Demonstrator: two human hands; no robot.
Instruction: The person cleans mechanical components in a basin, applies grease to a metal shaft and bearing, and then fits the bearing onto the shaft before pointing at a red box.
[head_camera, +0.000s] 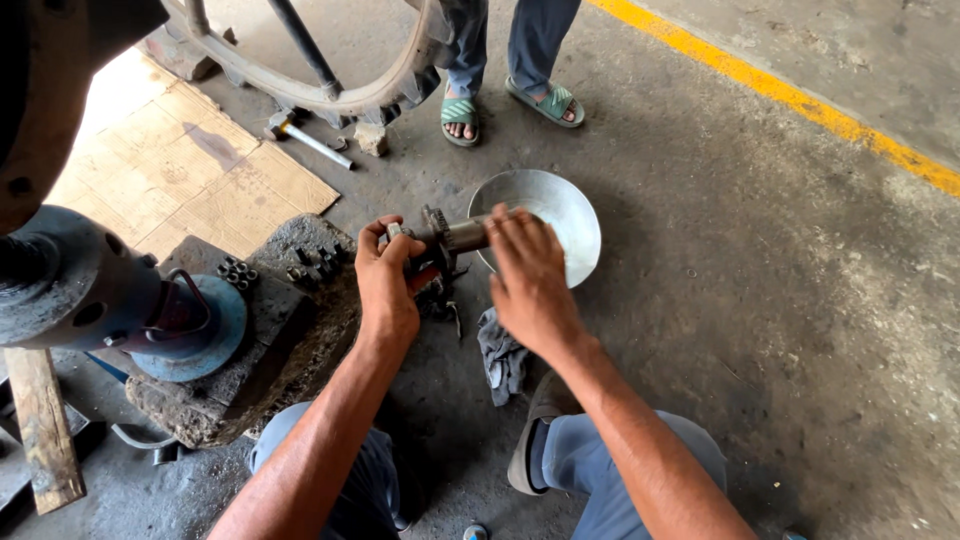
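Geared shaft (452, 238): held level above the concrete floor (760, 330), spanning the gap between both hands, with its toothed end toward the left hand and its plain end toward the right.

Left hand (385, 280): closed around the toothed end, thumb and fingers wrapped over the small end piece. Right hand (528, 275): laid over the plain end, fingers curled down across it; from this angle it cannot be told how firmly it grips.

Step in hand, as judged: the shaft is being steadied at one end while the other end is worked or turned by hand. Any further move calls for keeping the shaft level and both grips secure, as the part looks heavy and greasy.

Directly below the right wrist lies a grey rag (500, 355). Just beyond the right hand's fingertips sits a shallow metal bowl (560, 215), partly under the shaft's plain end.

To the outside of the left hand stands a rough stone block (250, 370) carrying a cluster of dark bolts (238, 270) and a blue disc (205, 345) of a large hub assembly (70, 285). This block crowds the left elbow's room.

Farther ahead of the left hand lie flattened cardboard (180, 170) and a hammer (305, 138). Beyond both hands stands another person in green sandals (460, 115), close to the working area.
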